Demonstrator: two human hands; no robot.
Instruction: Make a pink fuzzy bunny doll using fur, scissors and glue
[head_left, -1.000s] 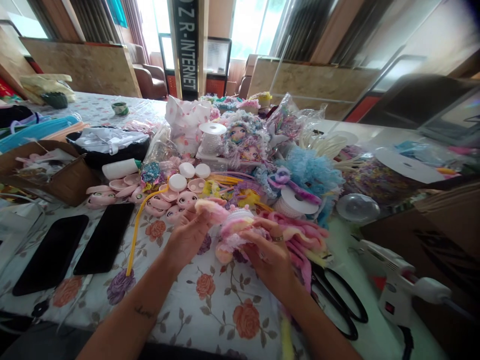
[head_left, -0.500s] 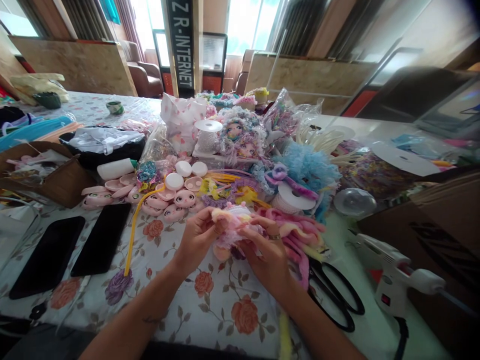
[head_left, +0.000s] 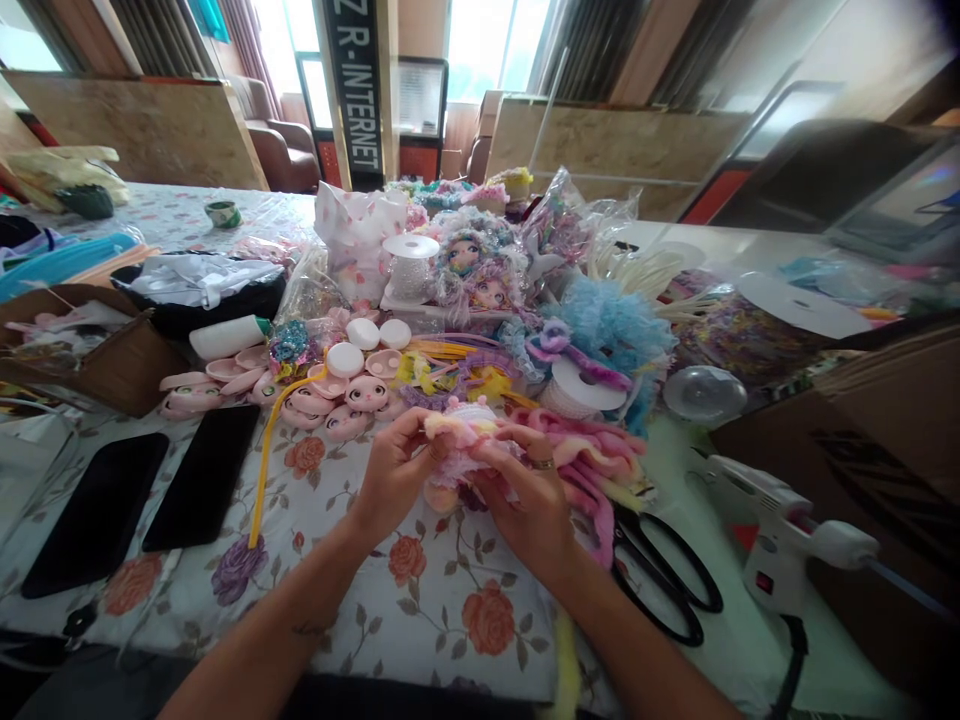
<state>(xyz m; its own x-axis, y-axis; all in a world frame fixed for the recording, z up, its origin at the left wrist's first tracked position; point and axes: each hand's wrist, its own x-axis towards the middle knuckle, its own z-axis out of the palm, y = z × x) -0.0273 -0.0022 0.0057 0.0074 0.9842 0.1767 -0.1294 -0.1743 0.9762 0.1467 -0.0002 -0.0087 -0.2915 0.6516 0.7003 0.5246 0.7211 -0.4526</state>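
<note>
A small fluffy pink and pale yellow doll piece (head_left: 466,448) is held between my hands above the flowered tablecloth. My left hand (head_left: 396,470) pinches its left side between thumb and fingers. On the other side, my right hand (head_left: 531,488), with a ring on one finger, grips the fluff with its fingertips. Pink and yellow fuzzy strips (head_left: 592,450) lie just right of my right hand. Behind the piece are yellow and purple trimmings (head_left: 457,375), and pink doll faces (head_left: 367,393) lie to their left. The fingertips partly hide the piece.
Black-handled scissors (head_left: 664,575) and a white glue gun (head_left: 772,520) lie at the right. Two dark phones, one of them here (head_left: 201,480), rest at the left near a yellow strip (head_left: 268,460). Spools, including a white one (head_left: 411,270), and blue ruffles (head_left: 615,325) stand behind.
The view has shifted slightly. My hands keep hold of the fluffy piece, with the fingers of my right hand a little moved and the piece turned slightly.
</note>
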